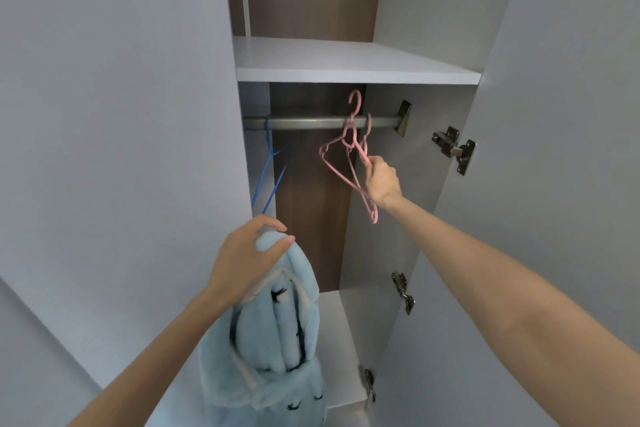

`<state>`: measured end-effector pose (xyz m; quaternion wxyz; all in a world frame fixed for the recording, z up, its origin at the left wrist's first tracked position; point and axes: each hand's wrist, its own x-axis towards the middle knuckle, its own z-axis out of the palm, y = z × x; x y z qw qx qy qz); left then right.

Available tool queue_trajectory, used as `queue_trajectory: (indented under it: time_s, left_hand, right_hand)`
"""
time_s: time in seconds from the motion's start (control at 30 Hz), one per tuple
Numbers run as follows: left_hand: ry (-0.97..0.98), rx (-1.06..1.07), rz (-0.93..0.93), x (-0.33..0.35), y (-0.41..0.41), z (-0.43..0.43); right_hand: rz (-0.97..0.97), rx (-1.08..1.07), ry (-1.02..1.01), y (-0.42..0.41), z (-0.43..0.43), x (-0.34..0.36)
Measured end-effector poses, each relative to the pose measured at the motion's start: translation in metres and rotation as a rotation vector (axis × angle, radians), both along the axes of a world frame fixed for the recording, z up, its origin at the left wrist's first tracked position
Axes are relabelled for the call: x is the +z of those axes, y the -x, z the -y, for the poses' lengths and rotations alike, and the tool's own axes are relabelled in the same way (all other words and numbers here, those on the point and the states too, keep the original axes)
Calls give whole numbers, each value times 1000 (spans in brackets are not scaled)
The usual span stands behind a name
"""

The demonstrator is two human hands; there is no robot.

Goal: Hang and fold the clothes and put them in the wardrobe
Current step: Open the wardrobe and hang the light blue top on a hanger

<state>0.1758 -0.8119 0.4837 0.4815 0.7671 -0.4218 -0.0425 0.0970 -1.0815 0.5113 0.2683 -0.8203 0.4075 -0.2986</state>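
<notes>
The wardrobe (311, 201) stands open, its right door (554, 114) swung wide. Judged from what lies inside, the task is at an early stage: no clothing hangs or lies folded anywhere in view. The top shelf (346, 62) holds nothing visible, and neither does the floor (341, 340) of the hanging space.

The one garment in sight, a pale blue fleece (273, 340), is outside the wardrobe, in front of the lower opening. It dangles bunched from the left hand (242, 256), whose fingers and thumb are curled round its top. It is not yet on a hanger and is not folded.

The rail (304, 122) under the shelf carries only hangers. A blue hanger (267, 135) hangs at its left end. Pink hangers (349, 130) cluster toward the right; how many cannot be told. One pink hook stands above the rail and seems to be off it, while another loops over it.

The right hand (381, 182) reaches in, fingers closed round a pink hanger's arm. The step in hand looks like fetching a hanger for the fleece. Threading the fleece on, hooking it onto the rail, and any folding are all left.
</notes>
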Motion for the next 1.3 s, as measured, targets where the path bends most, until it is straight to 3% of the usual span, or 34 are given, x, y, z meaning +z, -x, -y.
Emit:
queue_trajectory:
  time_s: [0.27,0.8,1.07,1.3]
  left_hand:
    - [51,42,33,13,21,-12]
    - [-76,104,-39,-11,108,-49]
    - [-211,40,121,-27,158,-65]
    - [-260,-22,225,-21,183,-78]
  right_hand:
    - [-13,43,12,40,-25,8]
    - [38,487,-32,247,-165,-3]
    - [-101,686,22,311,-204,-22]
    - [-165,669,18,313,-218,-37]
